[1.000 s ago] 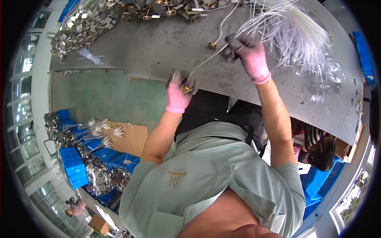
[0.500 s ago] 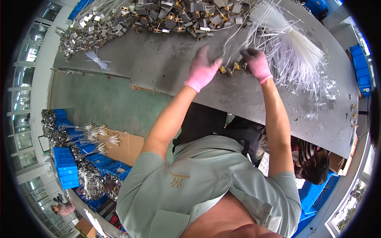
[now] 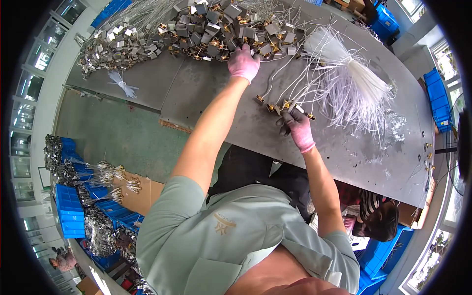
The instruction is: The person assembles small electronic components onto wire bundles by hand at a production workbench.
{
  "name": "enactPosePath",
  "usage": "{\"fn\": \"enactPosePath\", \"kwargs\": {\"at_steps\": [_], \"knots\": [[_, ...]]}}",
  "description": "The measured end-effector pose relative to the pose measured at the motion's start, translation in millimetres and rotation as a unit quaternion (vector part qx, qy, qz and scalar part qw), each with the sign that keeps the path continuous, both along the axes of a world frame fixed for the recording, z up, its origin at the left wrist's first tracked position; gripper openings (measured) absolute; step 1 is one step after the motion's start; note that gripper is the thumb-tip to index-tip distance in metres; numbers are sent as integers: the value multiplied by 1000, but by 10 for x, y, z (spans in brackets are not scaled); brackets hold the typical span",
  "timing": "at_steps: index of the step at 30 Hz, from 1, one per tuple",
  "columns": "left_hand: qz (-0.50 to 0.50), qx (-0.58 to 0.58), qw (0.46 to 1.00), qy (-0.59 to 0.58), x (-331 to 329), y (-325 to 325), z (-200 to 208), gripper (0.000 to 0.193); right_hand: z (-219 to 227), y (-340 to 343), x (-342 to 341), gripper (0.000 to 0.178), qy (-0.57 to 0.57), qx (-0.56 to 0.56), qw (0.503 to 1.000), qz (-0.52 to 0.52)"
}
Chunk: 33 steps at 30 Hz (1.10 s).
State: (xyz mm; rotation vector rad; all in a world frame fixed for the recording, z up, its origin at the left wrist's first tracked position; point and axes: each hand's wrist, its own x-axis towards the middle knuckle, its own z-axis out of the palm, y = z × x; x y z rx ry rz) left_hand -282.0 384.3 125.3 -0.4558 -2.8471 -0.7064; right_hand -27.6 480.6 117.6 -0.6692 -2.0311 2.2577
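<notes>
At the near edge of a heap of grey block-shaped parts with brass pieces (image 3: 214,29), my pink-gloved left hand (image 3: 244,63) has its dark fingertips bent among the parts. Its fingers look closed, but what they grip is hidden. Closer to my body, my right hand (image 3: 297,127), in a like glove, is closed around a small bunch of wired brass-ended parts (image 3: 287,106). Their pale wires (image 3: 300,81) trail away over the grey table (image 3: 196,88). Beyond that hand lies a tied bundle of translucent white strips (image 3: 351,73), probably cable ties.
A small bunch of white strips (image 3: 122,84) lies on the table's left part. Blue bins (image 3: 70,209) and piles of metal parts (image 3: 100,231) stand at the lower left. Another person (image 3: 381,216) is by the table's near right edge.
My left hand has moved away from me to the heap. My right hand has drawn nearer to my body and left, with the wired parts in it.
</notes>
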Motion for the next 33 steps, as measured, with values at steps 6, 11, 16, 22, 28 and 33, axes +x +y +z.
{"fn": "enactPosePath", "kwargs": {"at_steps": [6, 11, 16, 22, 28, 33], "knots": [[-27, 41, 998, -34, 24, -78, 124, 41, -111, -40, 15, 23, 34, -36, 999, 13], [-48, -24, 997, -58, -9, -177, 234, 36, -173, -103, 57, 27, 19, -59, 998, 22], [-107, -80, 987, -89, 108, -486, 485, 32, -238, -143, 2, 29, 15, -78, 996, 29], [-67, -125, 983, -113, 211, -934, 328, 29, -363, -294, -198, 30, 32, -118, 991, 51], [-133, 167, 939, -268, 856, -1755, -247, 24, -319, -524, -384, 30, 3, -141, 988, 56], [-196, 204, 935, -215, 1804, -2576, -703, 26, -346, -710, -811, 30, -2, -229, 973, 28]]}}
